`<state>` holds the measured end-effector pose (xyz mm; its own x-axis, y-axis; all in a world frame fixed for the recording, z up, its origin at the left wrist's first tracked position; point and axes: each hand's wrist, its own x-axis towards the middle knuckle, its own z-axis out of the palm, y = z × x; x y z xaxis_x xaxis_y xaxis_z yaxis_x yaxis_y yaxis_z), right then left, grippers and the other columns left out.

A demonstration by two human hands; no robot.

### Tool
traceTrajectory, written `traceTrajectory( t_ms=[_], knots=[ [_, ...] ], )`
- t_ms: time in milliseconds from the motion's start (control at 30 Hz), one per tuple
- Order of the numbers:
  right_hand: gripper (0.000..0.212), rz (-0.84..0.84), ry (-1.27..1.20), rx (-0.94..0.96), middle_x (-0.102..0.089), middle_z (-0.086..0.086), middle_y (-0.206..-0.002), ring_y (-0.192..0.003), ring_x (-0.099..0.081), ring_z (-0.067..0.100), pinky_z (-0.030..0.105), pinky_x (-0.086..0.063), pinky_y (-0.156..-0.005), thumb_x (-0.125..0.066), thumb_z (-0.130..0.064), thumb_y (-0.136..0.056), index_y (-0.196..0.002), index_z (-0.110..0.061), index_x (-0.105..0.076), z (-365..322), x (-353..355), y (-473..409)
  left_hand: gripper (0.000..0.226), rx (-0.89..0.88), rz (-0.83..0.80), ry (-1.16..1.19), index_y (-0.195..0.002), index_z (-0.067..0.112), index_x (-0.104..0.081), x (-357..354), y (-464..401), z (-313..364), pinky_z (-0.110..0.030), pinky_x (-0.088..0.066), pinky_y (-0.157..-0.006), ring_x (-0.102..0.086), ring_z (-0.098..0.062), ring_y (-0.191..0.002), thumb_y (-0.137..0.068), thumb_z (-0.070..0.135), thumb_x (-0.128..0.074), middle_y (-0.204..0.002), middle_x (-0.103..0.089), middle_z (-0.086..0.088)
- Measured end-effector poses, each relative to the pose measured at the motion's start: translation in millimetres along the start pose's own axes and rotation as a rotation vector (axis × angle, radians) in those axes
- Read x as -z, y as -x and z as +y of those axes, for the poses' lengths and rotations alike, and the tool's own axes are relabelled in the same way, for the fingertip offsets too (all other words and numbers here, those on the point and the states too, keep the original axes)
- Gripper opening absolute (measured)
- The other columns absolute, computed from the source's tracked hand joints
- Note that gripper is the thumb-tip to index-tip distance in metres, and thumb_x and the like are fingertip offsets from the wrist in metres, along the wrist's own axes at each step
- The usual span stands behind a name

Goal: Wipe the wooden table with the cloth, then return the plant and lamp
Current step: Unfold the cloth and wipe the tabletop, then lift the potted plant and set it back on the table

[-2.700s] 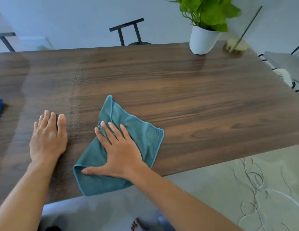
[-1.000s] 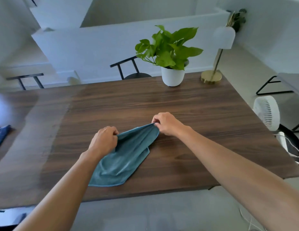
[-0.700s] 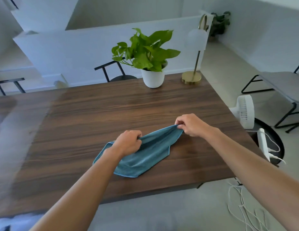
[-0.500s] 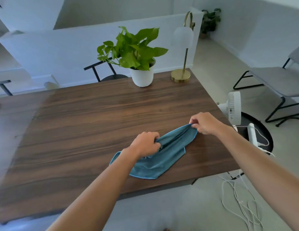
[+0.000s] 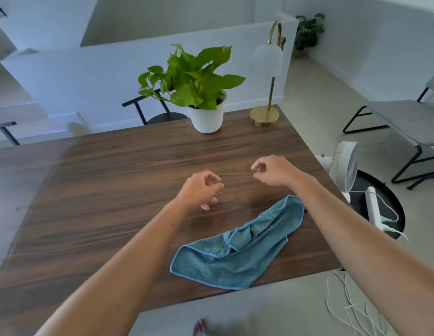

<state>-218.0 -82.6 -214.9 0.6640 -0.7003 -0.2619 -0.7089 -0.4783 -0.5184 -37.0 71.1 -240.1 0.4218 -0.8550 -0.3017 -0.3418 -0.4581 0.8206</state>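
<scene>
A teal cloth (image 5: 237, 253) lies crumpled near the front right edge of the wooden table (image 5: 109, 190). Both hands hover above the table beyond the cloth, holding nothing. My left hand (image 5: 201, 189) has loosely curled fingers. My right hand (image 5: 271, 170) is also loosely curled, a little farther and to the right. A leafy green plant in a white pot (image 5: 206, 115) stands at the table's far edge. A brass lamp with a white shade (image 5: 265, 115) stands right of it at the far right corner.
A white fan (image 5: 342, 166) and a power strip sit on a round black stool right of the table. Loose white cables (image 5: 351, 304) lie on the floor at front right. A black chair (image 5: 148, 112) stands behind the table, a grey bench (image 5: 405, 122) at far right.
Both hands have let go of the cloth and lifted away from it toward the far side. The cloth now lies loose on the table. The view has shifted right.
</scene>
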Motion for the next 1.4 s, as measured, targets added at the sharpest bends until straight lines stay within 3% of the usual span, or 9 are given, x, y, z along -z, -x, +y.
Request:
traceTrajectory(
  t_ms=[133,367,667,833,900,1000,1067,1200,1400],
  knots=[
    [0.041,0.041,-0.102,0.006,-0.062,0.002,-0.128,-0.120,-0.057,0.020,0.029,-0.041,-0.095,-0.066,-0.034,-0.093,-0.130,-0.018,-0.060,-38.9,-5.5,-44.8,0.041,-0.042,0.166,-0.040,-0.117,0.020,-0.063,40.1,-37.4,-6.7,-0.036,-0.062,-0.061,-0.070,-0.013,-0.091,-0.082,0.037,-0.077,-0.098,-0.069,0.005],
    [0.064,0.134,-0.274,-0.095,-0.054,0.005,-0.143,-0.130,-0.051,0.022,0.034,-0.042,-0.102,-0.069,-0.045,-0.089,-0.143,-0.017,-0.047,-68.7,-11.3,-127.9,0.086,-0.043,0.296,-0.028,-0.137,0.021,-0.053,94.8,-114.6,-12.9,-0.038,-0.054,-0.096,-0.064,-0.012,-0.108,-0.066,0.060,-0.081,-0.128,-0.063,0.006],
    [0.087,0.231,-0.422,-0.137,-0.055,0.005,-0.141,-0.127,-0.055,0.024,0.028,-0.042,-0.091,-0.083,-0.044,-0.078,-0.147,-0.016,-0.038,-73.0,-16.6,-222.9,0.101,-0.074,0.267,-0.028,-0.148,0.012,-0.042,120.8,-208.6,-9.0,-0.030,-0.045,-0.105,-0.056,-0.013,-0.125,-0.066,0.054,-0.085,-0.145,-0.053,-0.002],
    [0.116,0.248,-0.527,-0.096,-0.056,-0.002,-0.141,-0.124,-0.059,0.020,0.046,-0.049,-0.105,-0.088,-0.069,-0.044,-0.140,-0.024,-0.041,-59.2,-14.9,-256.3,0.079,-0.112,0.209,-0.004,-0.130,0.017,-0.059,124.8,-250.0,-4.2,-0.026,-0.045,-0.096,-0.058,-0.017,-0.123,-0.064,0.050,-0.088,-0.129,-0.064,-0.001],
    [0.105,0.231,-0.577,-0.054,-0.057,-0.004,-0.140,-0.124,-0.059,0.018,0.043,-0.052,-0.102,-0.094,-0.057,-0.050,-0.137,-0.027,-0.043,-57.8,-12.3,-259.4,0.084,-0.154,0.211,0.028,-0.122,0.020,-0.064,127.1,-261.3,-3.1,-0.036,-0.051,-0.098,-0.063,-0.016,-0.114,-0.051,0.061,-0.087,-0.118,-0.070,0.002],
    [0.091,0.218,-0.652,0.003,-0.056,0.002,-0.142,-0.122,-0.058,0.013,0.013,-0.052,-0.085,-0.092,-0.022,-0.068,-0.143,-0.020,-0.042,-56.7,-12.0,-261.4,0.095,-0.218,0.183,0.060,-0.120,0.019,-0.064,128.0,-273.4,-5.1,-0.043,-0.054,-0.095,-0.066,-0.016,-0.110,-0.040,0.066,-0.085,-0.114,-0.072,0.002],
    [0.089,0.225,-0.685,0.048,-0.056,0.005,-0.142,-0.113,-0.059,0.002,0.006,-0.049,-0.076,-0.090,-0.014,-0.070,-0.144,-0.016,-0.042,-54.5,-13.8,-263.4,0.098,-0.235,0.162,0.090,-0.122,0.018,-0.063,128.0,-274.9,-5.2,-0.044,-0.054,-0.095,-0.066,-0.016,-0.111,-0.039,0.065,-0.088,-0.115,-0.072,0.002],
    [0.082,0.221,-0.736,0.079,-0.059,0.002,-0.137,-0.104,-0.061,-0.003,0.006,-0.050,-0.075,-0.088,-0.009,-0.073,-0.143,-0.014,-0.046,-55.2,-16.9,-260.4,0.097,-0.235,0.153,0.146,-0.118,0.019,-0.065,129.4,-272.9,-8.3,-0.045,-0.055,-0.093,-0.067,-0.015,-0.108,-0.035,0.064,-0.090,-0.111,-0.073,0.003],
    [0.084,0.207,-0.688,0.171,-0.060,0.004,-0.139,-0.122,-0.060,0.017,0.006,-0.050,-0.081,-0.090,-0.015,-0.071,-0.143,-0.013,-0.047,-71.6,-12.8,-247.6,0.095,-0.204,0.237,0.172,-0.120,0.021,-0.065,139.6,-240.0,-2.4,-0.042,-0.054,-0.096,-0.066,-0.013,-0.110,-0.036,0.055,-0.093,-0.115,-0.072,0.005]
  ],
)
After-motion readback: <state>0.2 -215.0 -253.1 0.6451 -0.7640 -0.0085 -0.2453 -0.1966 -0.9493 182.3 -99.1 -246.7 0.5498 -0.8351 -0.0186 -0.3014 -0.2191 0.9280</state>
